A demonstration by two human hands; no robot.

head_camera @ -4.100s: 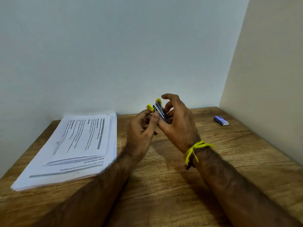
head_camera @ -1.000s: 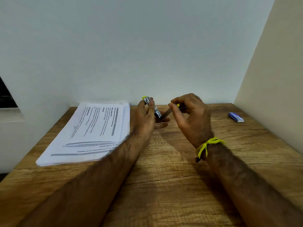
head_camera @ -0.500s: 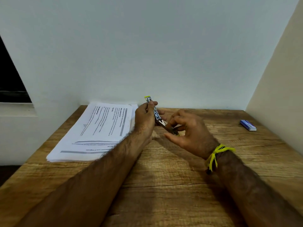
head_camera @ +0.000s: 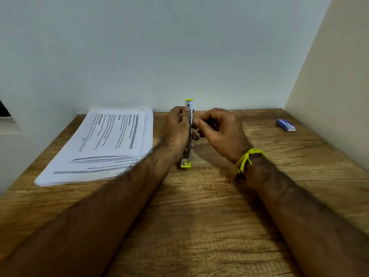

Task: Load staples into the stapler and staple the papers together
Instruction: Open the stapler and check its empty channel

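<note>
Your desk (head_camera: 199, 226) is wood-grained and set into a corner. On its left lies a stack of printed papers (head_camera: 103, 148), reaching the back wall. A small blue box (head_camera: 286, 125) lies far right, near the side wall, well apart from the papers.

A single wide-angle head-worn view looks forward and down across the wooden table (head_camera: 199, 226) toward the wall corner. Both forearms enter from the lower frame edge, meeting at centre; the table's far edge crosses mid-frame, close enough to read paper headings faintly.
</note>
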